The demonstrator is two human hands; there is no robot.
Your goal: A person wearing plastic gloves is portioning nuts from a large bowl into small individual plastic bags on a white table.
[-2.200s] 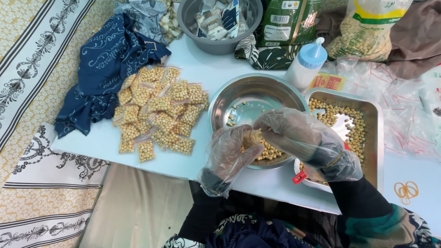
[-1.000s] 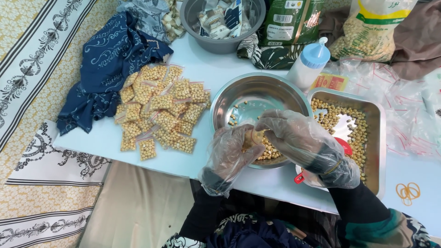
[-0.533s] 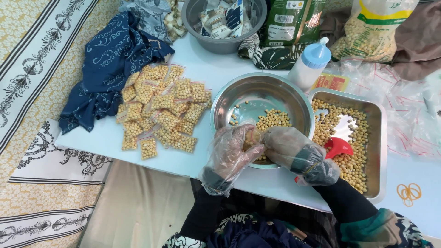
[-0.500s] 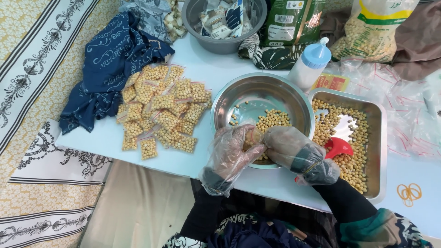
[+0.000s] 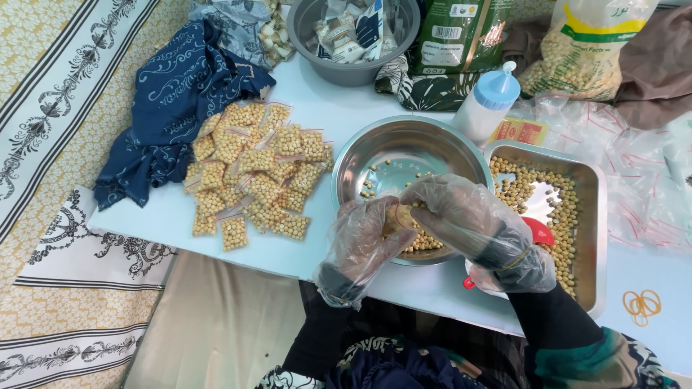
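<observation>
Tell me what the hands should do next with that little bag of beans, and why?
Probably finish closing the little bag and lay it on the pile of filled bags. The left hand holds it, full of yellow beans, over the round metal bowl, the right hand pinches at its top, and the finished bags lie together to the left on the table.

Heap of small clear packets of beans (image 5: 256,169) left of the steel bowl, green bag with a white label (image 5: 461,32) at the back, clear sack with a yellow-green label (image 5: 587,47) far right, small red-yellow packet (image 5: 520,132) beside the tray, wrappers in a grey bowl (image 5: 349,29).
</observation>
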